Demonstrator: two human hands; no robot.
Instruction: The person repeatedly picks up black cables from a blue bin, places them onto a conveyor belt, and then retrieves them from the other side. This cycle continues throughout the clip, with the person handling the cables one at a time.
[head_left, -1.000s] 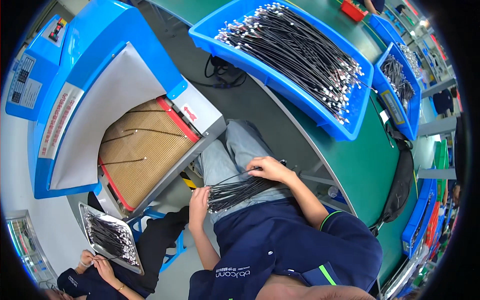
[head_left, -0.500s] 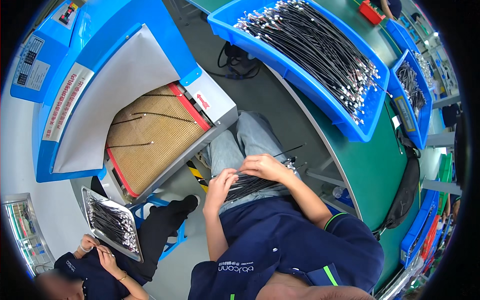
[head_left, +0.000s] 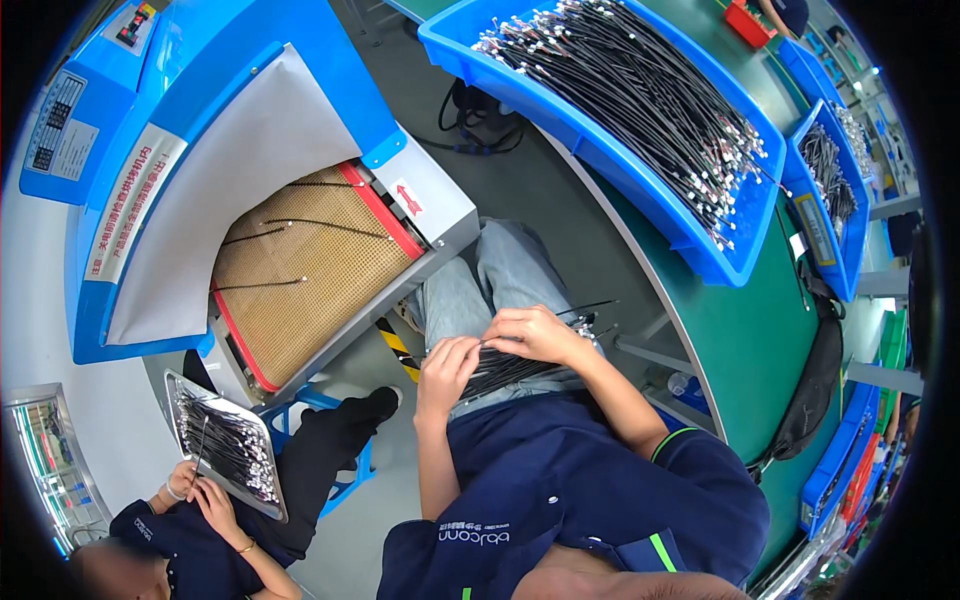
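My left hand (head_left: 447, 375) and my right hand (head_left: 530, 332) meet above my lap, fingers pinched together on one thin black cable (head_left: 588, 307). Its free end sticks out to the right past my right hand; the part between my fingertips is mostly covered. Beneath my hands a bundle of black cables (head_left: 500, 373) with pale connector ends lies across my thighs, partly hidden by my fingers and right forearm.
Ahead-left, a blue machine (head_left: 230, 90) has a mesh conveyor belt (head_left: 320, 265) carrying several black cables. A large blue bin (head_left: 590, 145) of cables stands on the green table (head_left: 735, 330) at right. At lower left, a co-worker's hands (head_left: 195, 490) are beside a metal tray (head_left: 275, 470) of cables.
My fingers have shifted slightly along the cable, and its free end has moved a little right and down. The co-worker now holds a cable up over the tray. Cables on the belt have shifted slightly.
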